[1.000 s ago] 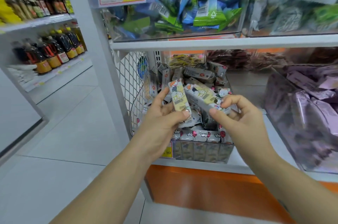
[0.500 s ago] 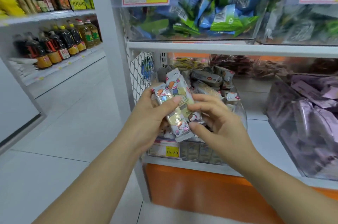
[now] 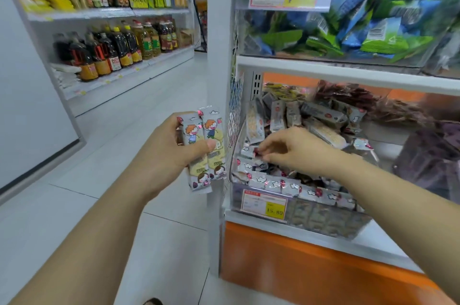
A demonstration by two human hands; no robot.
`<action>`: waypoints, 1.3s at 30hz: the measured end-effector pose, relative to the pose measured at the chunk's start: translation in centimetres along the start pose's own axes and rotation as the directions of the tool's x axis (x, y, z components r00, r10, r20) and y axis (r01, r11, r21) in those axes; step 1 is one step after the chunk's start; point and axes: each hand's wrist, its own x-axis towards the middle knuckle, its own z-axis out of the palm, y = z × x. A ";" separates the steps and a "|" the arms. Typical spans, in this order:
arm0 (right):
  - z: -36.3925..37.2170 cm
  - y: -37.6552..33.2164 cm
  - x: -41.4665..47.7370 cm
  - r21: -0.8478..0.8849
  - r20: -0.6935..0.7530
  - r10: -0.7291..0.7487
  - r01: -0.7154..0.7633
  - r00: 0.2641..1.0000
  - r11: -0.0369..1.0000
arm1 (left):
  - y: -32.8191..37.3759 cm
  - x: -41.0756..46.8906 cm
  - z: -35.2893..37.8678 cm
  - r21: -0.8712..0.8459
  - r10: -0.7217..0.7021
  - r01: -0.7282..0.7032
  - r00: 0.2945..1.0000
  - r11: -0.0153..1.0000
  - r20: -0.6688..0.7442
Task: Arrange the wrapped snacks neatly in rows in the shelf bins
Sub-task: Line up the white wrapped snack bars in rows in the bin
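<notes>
My left hand (image 3: 171,152) grips two long wrapped snacks (image 3: 204,152) with cartoon prints, held upright side by side out in the aisle, left of the shelf post. My right hand (image 3: 291,152) reaches into the clear bin (image 3: 323,220) on the lower shelf, and its fingertips pinch a small wrapper (image 3: 251,151) near the bin's left side. A row of wrappers (image 3: 286,184) stands along the bin's front wall. Behind them, loose snacks (image 3: 321,118) lie piled at all angles.
A white shelf post (image 3: 219,55) and mesh side panel (image 3: 235,105) stand between my hands. A price tag (image 3: 265,205) hangs on the bin front. To the right is a bin of purple packs (image 3: 433,155); above, blue and green bags (image 3: 361,18). Bottles (image 3: 112,50) line the far shelves.
My left hand has carried the two snacks leftwards, away from the bin. My right hand let go of them and reached down into the bin onto a wrapper. The view has swung left.
</notes>
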 end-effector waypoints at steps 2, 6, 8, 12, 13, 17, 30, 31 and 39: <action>1.2 -0.4 1.3 -0.040 0.056 -0.007 0.009 0.998 0.999 | -0.2 0.2 -0.3 0.022 0.010 -0.010 1.000 1.000 -0.004; 2.5 -1.1 3.1 -0.058 0.093 -0.008 0.013 0.996 0.998 | -0.4 0.6 -0.3 0.043 0.022 -0.021 0.999 0.999 -0.027; 2.8 -1.1 3.7 -0.116 0.102 -0.015 0.027 0.995 0.993 | -0.5 0.9 -0.2 0.053 0.022 -0.021 0.999 0.998 -0.025; 2.6 -0.9 4.2 -0.125 -0.009 -0.032 0.030 0.999 0.992 | -0.8 1.0 0.0 0.036 0.019 -0.018 1.000 0.999 -0.013; 2.4 -0.7 4.1 -0.092 -0.034 -0.030 0.026 0.999 0.995 | -0.8 1.0 0.0 0.038 0.021 -0.021 1.000 0.999 -0.013; 2.4 -0.5 4.0 -0.013 -0.011 -0.028 0.028 1.000 1.000 | -0.8 1.2 0.0 0.036 0.026 -0.025 1.000 0.999 -0.015; -2.2 1.2 1.5 0.067 0.090 -0.034 0.028 0.995 0.997 | 0.1 0.8 2.0 -0.034 0.094 -0.091 0.990 0.995 0.104; -2.4 1.6 1.2 0.040 0.126 -0.031 0.026 0.992 0.999 | 0.2 0.8 2.3 -0.042 0.101 -0.096 0.989 0.994 0.112; -1.8 3.7 1.6 -0.112 0.283 -0.083 0.119 0.956 0.987 | 0.5 1.6 4.1 -0.040 0.119 -0.114 0.982 0.993 0.148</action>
